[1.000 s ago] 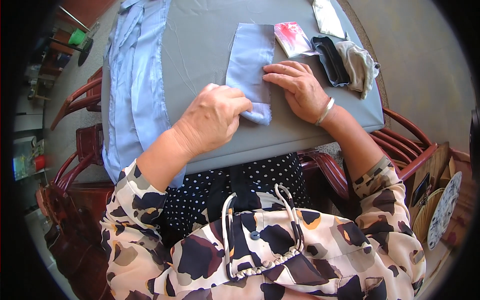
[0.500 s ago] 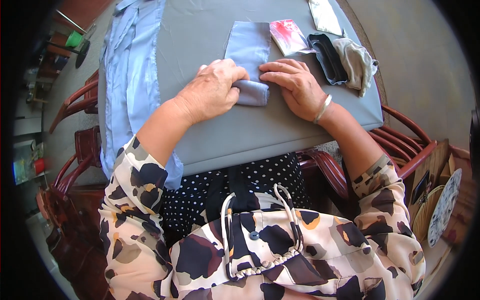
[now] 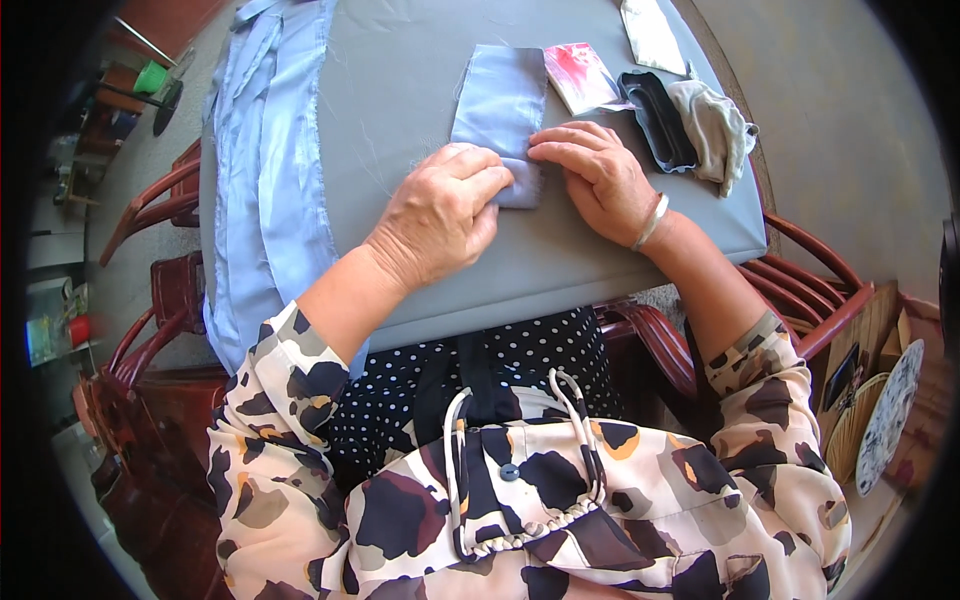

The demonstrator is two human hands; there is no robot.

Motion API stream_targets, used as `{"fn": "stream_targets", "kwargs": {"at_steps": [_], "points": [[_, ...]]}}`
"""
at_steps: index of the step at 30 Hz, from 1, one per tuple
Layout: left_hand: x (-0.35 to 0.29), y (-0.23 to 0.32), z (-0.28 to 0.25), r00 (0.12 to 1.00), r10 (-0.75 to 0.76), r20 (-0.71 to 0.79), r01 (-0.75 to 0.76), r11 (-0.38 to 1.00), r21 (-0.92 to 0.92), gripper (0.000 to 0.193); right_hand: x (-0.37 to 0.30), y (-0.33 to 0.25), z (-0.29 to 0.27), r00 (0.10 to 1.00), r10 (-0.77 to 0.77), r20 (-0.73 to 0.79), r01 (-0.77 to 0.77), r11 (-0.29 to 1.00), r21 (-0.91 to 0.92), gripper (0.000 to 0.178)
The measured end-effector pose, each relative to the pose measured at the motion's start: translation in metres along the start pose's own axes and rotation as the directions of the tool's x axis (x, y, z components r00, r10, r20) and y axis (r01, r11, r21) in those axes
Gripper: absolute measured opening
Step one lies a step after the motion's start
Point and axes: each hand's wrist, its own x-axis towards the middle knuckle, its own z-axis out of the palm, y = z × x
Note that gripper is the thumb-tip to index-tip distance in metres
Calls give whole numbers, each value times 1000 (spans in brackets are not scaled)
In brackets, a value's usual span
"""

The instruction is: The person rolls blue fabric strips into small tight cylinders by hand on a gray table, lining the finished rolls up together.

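Note:
A short blue-grey cloth strip (image 3: 500,95) lies lengthwise on the table, its near end folded over on itself. My left hand (image 3: 440,210) is closed at the left side of that fold, thumb and curled fingers pressing on the cloth. Along the right edge of the strip rest the fingertips of my right hand (image 3: 600,180); its fingers are stretched out, with nothing gripped in them. The right thumb is mostly hidden. A silver bangle (image 3: 651,219) circles my right wrist.
Long frayed lengths of light blue cloth (image 3: 270,170) hang over the left side of the grey-covered table (image 3: 390,60). At the right lie a pink-and-white packet (image 3: 578,77), a black tray (image 3: 655,120), a crumpled beige cloth (image 3: 712,130) and a white packet (image 3: 652,35). Wooden chairs (image 3: 800,290) surround the table.
My left hand has shifted right and slightly nearer, covering more of the folded end. The fold looks flatter than before. My right hand has barely moved.

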Motion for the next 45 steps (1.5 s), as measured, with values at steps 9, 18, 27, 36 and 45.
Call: {"fn": "stream_targets", "kwargs": {"at_steps": [9,18,27,36,45], "points": [[-2,-3,8,999,23,-40,-18,993,113,36,1,0,6,999,-11,-46,7,996,-94,46],[-12,19,-11,998,-27,56,24,998,52,28,4,-2,1,999,-36,-34,33,997,-76,46],[22,-15,-24,894,-292,339,373,906,-203,26,2,0,4,999,-38,-36,35,996,-80,45],[23,-26,-6,936,-344,72,346,938,-13,17,-1,6,3,998,-40,-45,37,998,-56,48],[8,-34,-3,949,-315,-5,313,944,-104,9,2,-22,1,968,-220,119,238,955,-178,40]]}}
